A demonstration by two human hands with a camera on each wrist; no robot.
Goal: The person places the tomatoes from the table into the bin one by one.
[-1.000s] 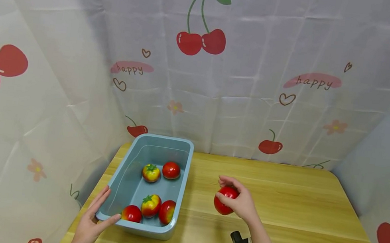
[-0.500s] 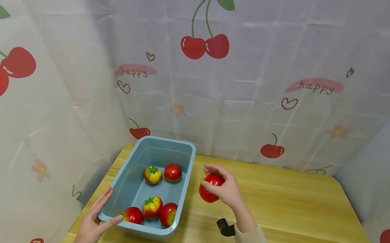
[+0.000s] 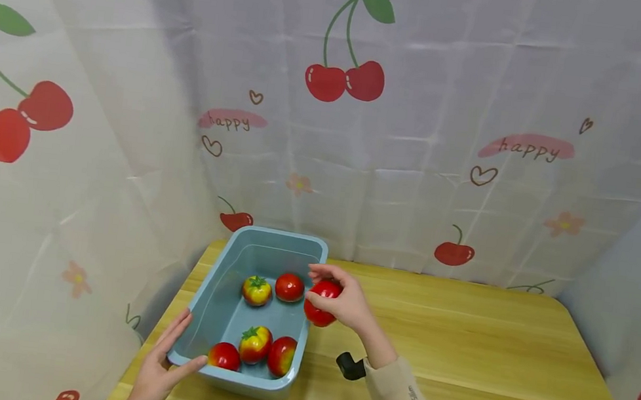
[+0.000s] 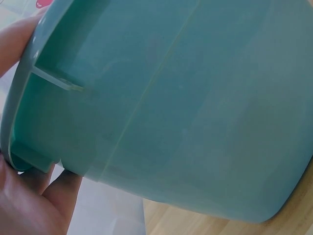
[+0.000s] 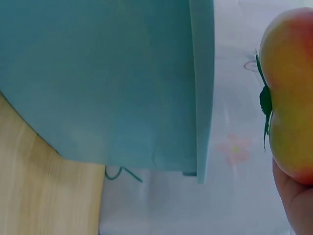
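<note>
In the head view my right hand (image 3: 344, 300) holds a glossy red tomato (image 3: 321, 312) at the right rim of a blue plastic bin (image 3: 301, 349). The right wrist view shows that tomato (image 5: 293, 98) with yellow lobes and a green calyx, above rim level. My left hand (image 3: 157, 373) grips the bin's near left corner, thumb over the rim. From the left wrist view, its fingers (image 4: 63, 196) bend under the rim. Inside the bin sit several tomatoes: a yellow-topped one (image 3: 256, 291) and a red one (image 3: 289, 287) farther back, others (image 3: 255, 344) at the near end.
The bin stands on the left part of a wooden table (image 3: 458, 348). A white curtain (image 3: 391, 201) with printed cherries hangs behind and at the sides. A black wrist fitting (image 3: 350, 366) juts from the right sleeve.
My right hand has carried the tomato leftward from over the table to the bin's right rim. The left hand keeps its grip on the corner. The head view has shifted slightly.
</note>
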